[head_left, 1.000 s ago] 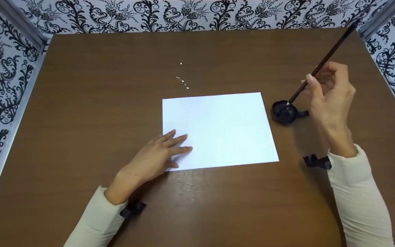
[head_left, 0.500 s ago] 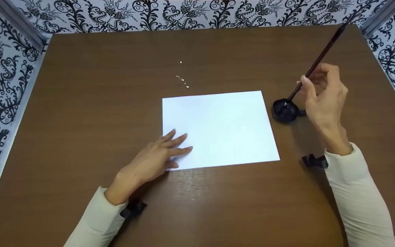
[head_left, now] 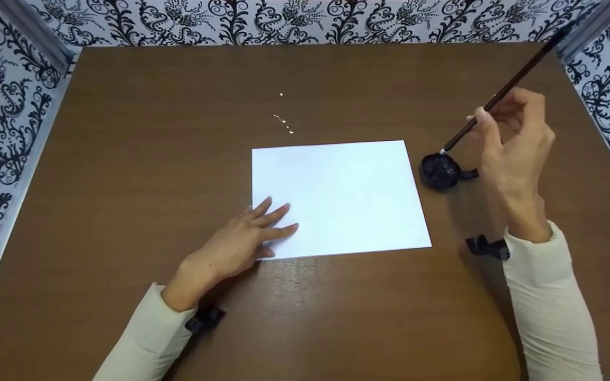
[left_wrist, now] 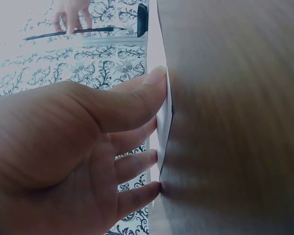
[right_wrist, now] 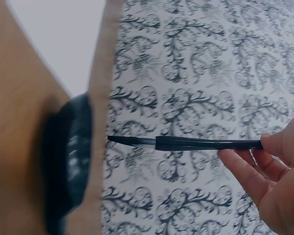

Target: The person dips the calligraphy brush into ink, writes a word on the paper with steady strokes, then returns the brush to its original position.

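My right hand (head_left: 519,143) pinches a long dark paintbrush (head_left: 517,79) between thumb and fingers, its handle slanting up to the far right. In the right wrist view the paintbrush (right_wrist: 186,143) has dark bristles, a pale metal ferrule and a tip just apart from a black bowl (right_wrist: 78,152). From above, the small black bowl (head_left: 440,172) with a stubby handle stands on the table, right of a blank white sheet of paper (head_left: 347,196). My left hand (head_left: 236,241) rests with spread fingers on the sheet's lower left corner; the left wrist view shows its fingertips on the paper (left_wrist: 162,122).
The brown wooden table (head_left: 151,159) runs around the sheet. Several tiny pale specks (head_left: 284,121) lie beyond its far edge. Black-and-white patterned surfaces (head_left: 294,21) border the table at the back and sides. Dark camera mounts (head_left: 487,247) sit at both sleeve cuffs.
My right hand first shifted left with the paintbrush in the bowl, then back right. The brush now leans more and its tip has risen toward the bowl's far rim. My left hand stays put.
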### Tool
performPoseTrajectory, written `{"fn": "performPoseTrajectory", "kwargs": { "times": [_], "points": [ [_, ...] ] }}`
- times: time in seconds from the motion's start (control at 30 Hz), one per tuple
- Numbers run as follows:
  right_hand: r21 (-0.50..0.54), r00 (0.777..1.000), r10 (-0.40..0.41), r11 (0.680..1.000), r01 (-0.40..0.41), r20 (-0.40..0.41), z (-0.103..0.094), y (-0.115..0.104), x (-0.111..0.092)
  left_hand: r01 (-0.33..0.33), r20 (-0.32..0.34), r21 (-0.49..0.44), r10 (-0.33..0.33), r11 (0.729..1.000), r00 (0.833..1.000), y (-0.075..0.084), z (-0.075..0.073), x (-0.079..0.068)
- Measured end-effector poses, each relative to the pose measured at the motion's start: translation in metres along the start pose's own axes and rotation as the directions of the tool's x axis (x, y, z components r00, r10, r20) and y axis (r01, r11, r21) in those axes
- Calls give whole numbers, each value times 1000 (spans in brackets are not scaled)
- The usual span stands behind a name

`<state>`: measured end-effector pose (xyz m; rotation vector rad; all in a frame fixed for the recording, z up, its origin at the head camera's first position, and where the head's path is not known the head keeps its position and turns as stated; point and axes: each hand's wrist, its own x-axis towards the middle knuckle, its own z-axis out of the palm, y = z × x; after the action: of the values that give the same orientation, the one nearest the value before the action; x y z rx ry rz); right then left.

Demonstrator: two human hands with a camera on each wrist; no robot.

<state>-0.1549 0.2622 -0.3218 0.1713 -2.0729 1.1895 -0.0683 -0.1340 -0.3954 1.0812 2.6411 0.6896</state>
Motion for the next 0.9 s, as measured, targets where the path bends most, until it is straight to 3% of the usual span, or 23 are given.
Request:
{"fn": "performPoseTrajectory", "kwargs": {
  "times": [0.17, 0.47, 0.7, 0.9],
  "points": [
    [134, 1000, -24, 991, 24, -2, 15, -18, 6, -13, -10, 5, 13, 1000, 1000, -2, -1, 0],
    [340, 996, -68, 939, 44, 60, 49, -41, 8, -33, -17, 1, 33, 999, 999, -1, 1, 0],
    [399, 988, -126, 914, 80, 92, 77, -52, 5, -37, -5, 4, 37, 999, 999, -1, 2, 1],
    [433, 988, -77, 901, 12, 132, 103, -70, 2, -40, -12, 9, 40, 999, 999, -1, 1, 1]
  ]
}}
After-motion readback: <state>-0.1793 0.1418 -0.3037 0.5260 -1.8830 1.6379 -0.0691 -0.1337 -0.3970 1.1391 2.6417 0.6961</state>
